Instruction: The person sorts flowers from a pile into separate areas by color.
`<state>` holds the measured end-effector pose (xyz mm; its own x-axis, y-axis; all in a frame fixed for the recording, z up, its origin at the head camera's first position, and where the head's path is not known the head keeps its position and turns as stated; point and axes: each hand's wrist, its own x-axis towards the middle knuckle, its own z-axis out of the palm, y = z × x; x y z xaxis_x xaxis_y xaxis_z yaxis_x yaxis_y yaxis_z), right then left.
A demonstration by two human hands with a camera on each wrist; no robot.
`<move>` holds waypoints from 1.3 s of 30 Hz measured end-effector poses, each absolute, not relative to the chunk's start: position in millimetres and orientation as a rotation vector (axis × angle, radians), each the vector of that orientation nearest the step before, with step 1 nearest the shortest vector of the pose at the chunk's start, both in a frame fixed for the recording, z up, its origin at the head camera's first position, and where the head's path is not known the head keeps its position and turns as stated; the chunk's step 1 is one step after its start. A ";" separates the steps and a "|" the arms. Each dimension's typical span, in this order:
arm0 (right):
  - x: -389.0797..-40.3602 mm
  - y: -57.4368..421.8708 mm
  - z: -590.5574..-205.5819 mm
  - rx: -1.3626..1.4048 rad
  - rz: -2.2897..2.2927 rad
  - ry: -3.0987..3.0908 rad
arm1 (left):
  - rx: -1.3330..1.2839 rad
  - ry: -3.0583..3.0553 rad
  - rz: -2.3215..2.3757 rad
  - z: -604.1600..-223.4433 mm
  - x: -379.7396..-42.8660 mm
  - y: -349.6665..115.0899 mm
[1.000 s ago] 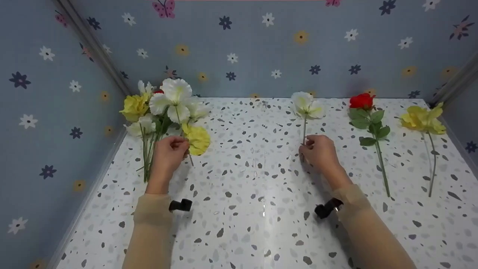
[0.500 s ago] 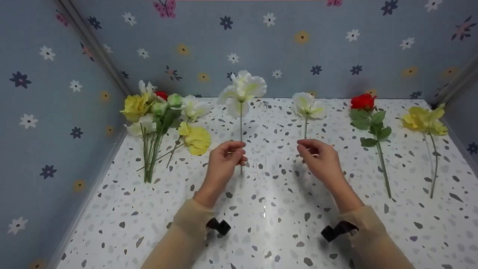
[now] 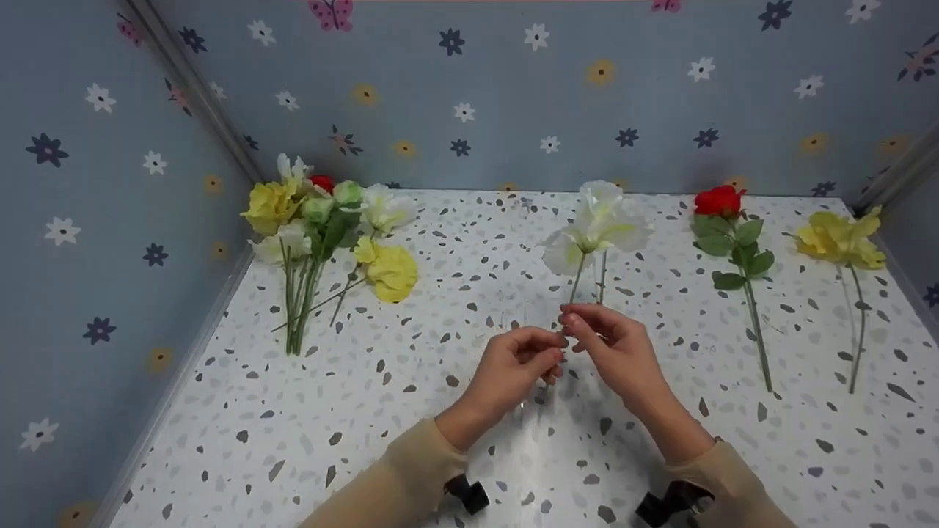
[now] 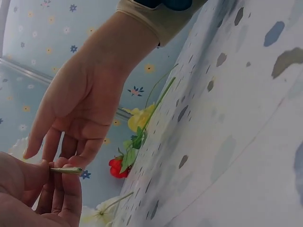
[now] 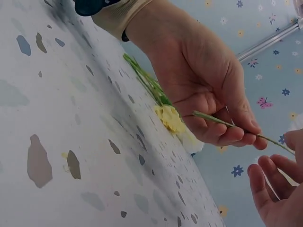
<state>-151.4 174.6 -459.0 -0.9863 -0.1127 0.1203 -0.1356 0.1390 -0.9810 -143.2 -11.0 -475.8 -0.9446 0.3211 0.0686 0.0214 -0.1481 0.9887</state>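
In the head view, a white artificial flower (image 3: 561,249) with a thin green stem leans up and right over the table. My left hand (image 3: 513,370) pinches the lower part of its stem. Just above, my right hand (image 3: 616,352) has its thumb and forefinger on the same stem. In the right wrist view, the cut end of the stem (image 5: 210,117) sticks out past my left fingers (image 5: 232,135). Behind the held bloom, a second white flower (image 3: 603,262) lies on the table, partly hidden. My right hand (image 4: 80,94) also appears in the left wrist view.
A bunch of mixed flowers (image 3: 319,235) lies at the left, with a yellow flower (image 3: 392,273) beside it. To the right lie a red rose (image 3: 719,202) and another yellow flower (image 3: 840,238). Patterned walls (image 3: 499,73) border the speckled table (image 3: 440,425).
My left hand has carried the white flower rightward from the bunch. My right hand has left the stem of the lying white flower and come down-left to the carried flower's stem.
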 end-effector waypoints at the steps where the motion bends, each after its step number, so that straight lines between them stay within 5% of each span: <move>1: -151.2 174.6 -458.6 0.265 2.039 -2.351 | 0.394 1.901 2.193 -476.5 -141.8 -9.7; 39: -161.1 194.0 -440.2 0.236 2.109 -2.296 | 0.535 2.205 1.850 -469.7 -148.8 -25.0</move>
<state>-161.1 194.0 -440.2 -0.9884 -0.1008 0.1132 -0.1213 0.0783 -0.9895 -148.8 -25.0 -469.7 -0.9112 0.4064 0.0679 0.1375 0.1446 0.9799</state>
